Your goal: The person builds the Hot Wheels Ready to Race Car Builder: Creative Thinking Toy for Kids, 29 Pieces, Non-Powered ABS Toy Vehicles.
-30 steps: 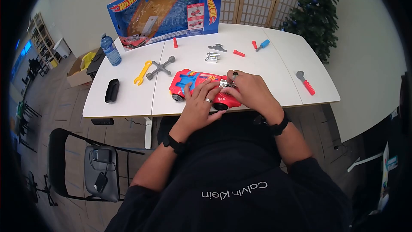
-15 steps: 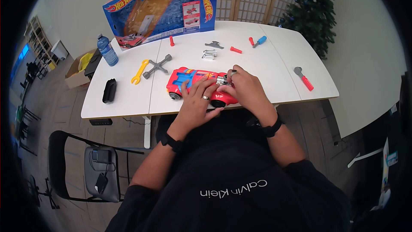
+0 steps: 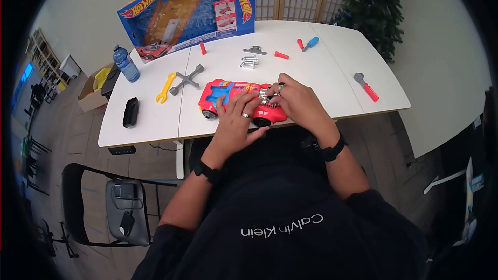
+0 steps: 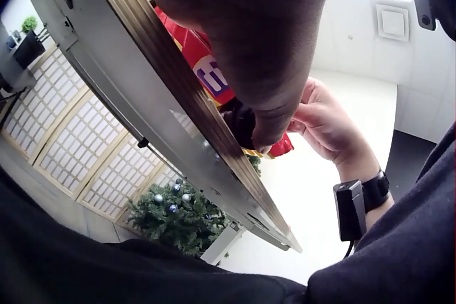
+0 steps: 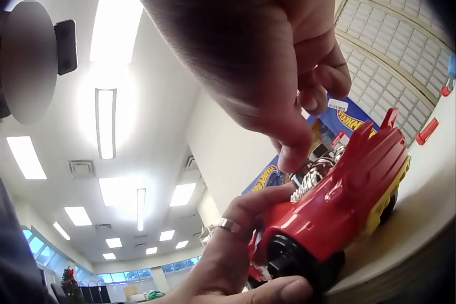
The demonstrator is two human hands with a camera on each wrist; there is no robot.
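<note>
A red toy car (image 3: 236, 91) with a blue rear section stands near the table's front edge. The left hand (image 3: 237, 120) grips its near side, fingers over the body and thumb by the black front wheel (image 5: 292, 258). At the silver engine piece (image 5: 317, 178) on the car's front part, the right hand (image 3: 301, 102) has its thumb and fingers bent down, fingertips touching around it. Whether those fingertips pinch the piece is partly hidden; the right wrist view shows the thumb (image 5: 293, 156) against its dark end.
Behind the car lie silver pipes (image 3: 249, 62), a grey part (image 3: 255, 50) and red bolts (image 3: 281, 55). A yellow wrench (image 3: 166, 88), grey cross wrench (image 3: 187, 80) and black tray (image 3: 130, 112) are left; a red-handled tool (image 3: 367, 87) is right. A bottle (image 3: 126, 64) and box (image 3: 189, 15) stand behind.
The head view has shifted slightly. The right hand's fingers have moved a little at the engine piece, more of which shows now; the left hand keeps its grip on the car.
</note>
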